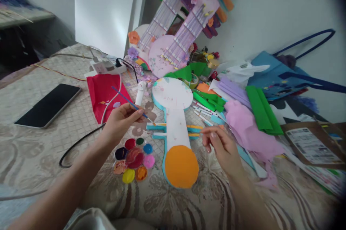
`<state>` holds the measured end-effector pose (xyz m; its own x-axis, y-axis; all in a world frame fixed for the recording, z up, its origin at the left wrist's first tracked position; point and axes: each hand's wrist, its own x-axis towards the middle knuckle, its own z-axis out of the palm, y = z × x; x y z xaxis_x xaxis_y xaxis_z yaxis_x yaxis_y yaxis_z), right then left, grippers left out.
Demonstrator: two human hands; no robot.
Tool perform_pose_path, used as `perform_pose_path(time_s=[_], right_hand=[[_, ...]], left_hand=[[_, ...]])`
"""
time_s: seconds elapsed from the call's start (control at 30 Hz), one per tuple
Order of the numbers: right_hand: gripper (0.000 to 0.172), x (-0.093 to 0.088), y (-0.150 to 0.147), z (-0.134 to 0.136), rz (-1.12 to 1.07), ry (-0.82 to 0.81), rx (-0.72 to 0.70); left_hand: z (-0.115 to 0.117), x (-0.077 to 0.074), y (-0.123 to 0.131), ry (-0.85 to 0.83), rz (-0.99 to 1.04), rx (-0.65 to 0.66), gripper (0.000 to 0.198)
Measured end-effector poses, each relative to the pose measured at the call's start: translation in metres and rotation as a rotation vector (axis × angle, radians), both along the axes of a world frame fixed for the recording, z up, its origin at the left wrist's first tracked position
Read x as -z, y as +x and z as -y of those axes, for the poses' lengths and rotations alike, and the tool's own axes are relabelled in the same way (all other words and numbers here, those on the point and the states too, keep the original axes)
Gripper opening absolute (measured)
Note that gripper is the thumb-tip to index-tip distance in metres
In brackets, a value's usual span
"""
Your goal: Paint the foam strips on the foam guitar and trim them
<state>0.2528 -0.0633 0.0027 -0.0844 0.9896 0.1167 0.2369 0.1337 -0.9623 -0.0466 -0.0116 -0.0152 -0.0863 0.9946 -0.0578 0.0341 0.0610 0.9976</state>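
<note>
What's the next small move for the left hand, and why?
Probably a light brush stroke along the upper left peg: the left hand holds the brush with its tip right by that peg, whose top looks partly white, while the two right pegs are orange on top.

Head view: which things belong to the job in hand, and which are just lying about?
Likely part of the job:
- blue paintbrush, held in the left hand
- guitar-shaped piece, partly orange, with the right hand at its side
- paint palette

Apparently just lying about:
- phone
- power strip
- blue bag
</note>
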Motion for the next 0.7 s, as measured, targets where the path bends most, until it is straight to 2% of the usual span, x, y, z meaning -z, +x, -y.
perform_pose_path(time_s=[0.1, 0.2, 0.37, 0.57, 0.63, 0.7], right_hand=[[0.023, 0.025, 0.013, 0.013, -0.09, -0.044, 0.171], [0.023, 0.041, 0.015, 0.019, -0.15, -0.07, 0.312], [0.022, 0.044, 0.0, 0.031, -0.201, -0.047, 0.364], [0.018, 0.025, -0.03, 0.068, -0.108, -0.038, 0.269], [0.017, 0.017, -0.044, 0.081, -0.017, -0.065, 0.171], [0.015, 0.012, -0.061, 0.093, 0.102, -0.057, -0.007]], left_hand=[[0.002, 0.007, 0.003, -0.029, 0.04, -0.018, 0.023], [0.006, 0.007, 0.008, -0.04, 0.072, 0.003, 0.02], [0.011, 0.009, 0.008, -0.043, 0.054, -0.004, 0.023], [0.015, 0.013, 0.0, -0.043, 0.075, -0.037, 0.02], [0.016, 0.013, -0.002, -0.038, 0.095, -0.051, 0.018], [0.017, 0.013, -0.003, -0.026, 0.115, -0.07, 0.017]])
